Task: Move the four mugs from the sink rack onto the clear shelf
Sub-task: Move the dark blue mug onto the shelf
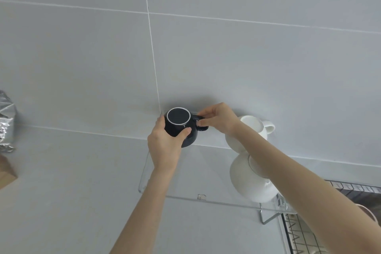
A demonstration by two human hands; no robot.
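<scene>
While the left hand (pixel 165 146) wrapped its grip around the body of the upside-down black mug (pixel 181 127), the right hand (pixel 218 119) pinched its handle. That mug sat at the back left of the clear shelf (pixel 185 173), against the tiled wall (pixel 206 57). Two white mugs (pixel 249 179) stood inverted on the shelf's right side, partly hidden by the right forearm.

Black mug (pixel 181 127) is sitting upside down at the back left of the clear shelf (pixel 185 195), white-ringed base facing up, handle pointing right. Two white mugs are standing inverted at the right: rear white mug (pixel 255 127) against the wall, front white mug (pixel 247 183) near the shelf's front edge. Sink rack (pixel 299 233) is showing below right.
</scene>
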